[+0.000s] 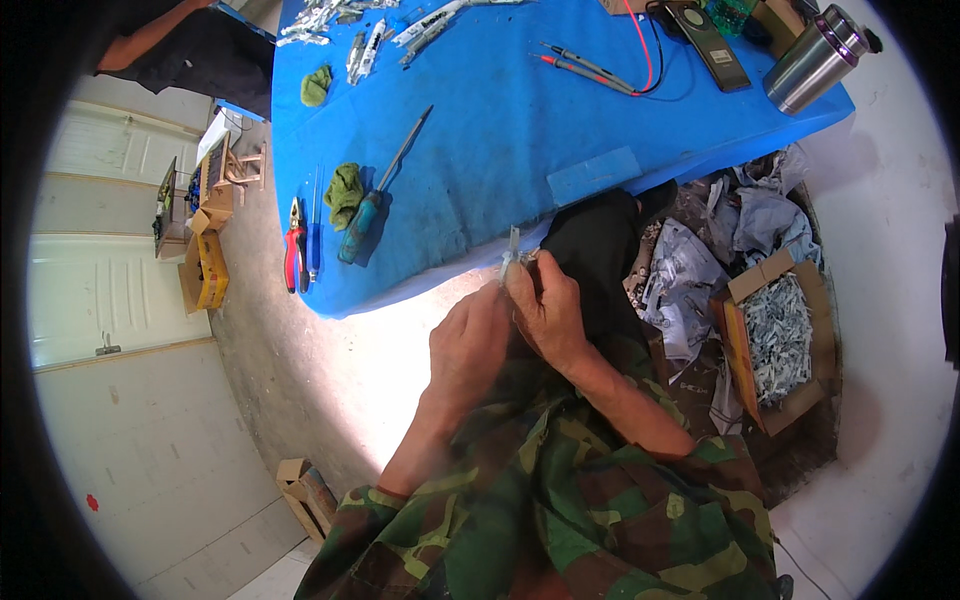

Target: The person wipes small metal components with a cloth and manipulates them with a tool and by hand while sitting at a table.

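My right hand (550,308) is closed in a pinch on a small pale, narrow piece (513,243) that sticks up past its thumb. The piece is too small and washed out for me to tell its kind. Close beside it, my left hand (468,335) is closed too, its fingertips against the right thumb. What those fingers hold, if anything, is hidden. Both hands are over my lap, just off the near edge of the blue-covered table (470,190).
Red-handled pliers (296,250), a slim blue screwdriver (316,225), a larger screwdriver (362,230) and green cloths (343,195) lie left. Test probes (590,72), a meter (712,45) and a steel flask (818,62) stand far right. A carton of pale strips (780,335) is right.
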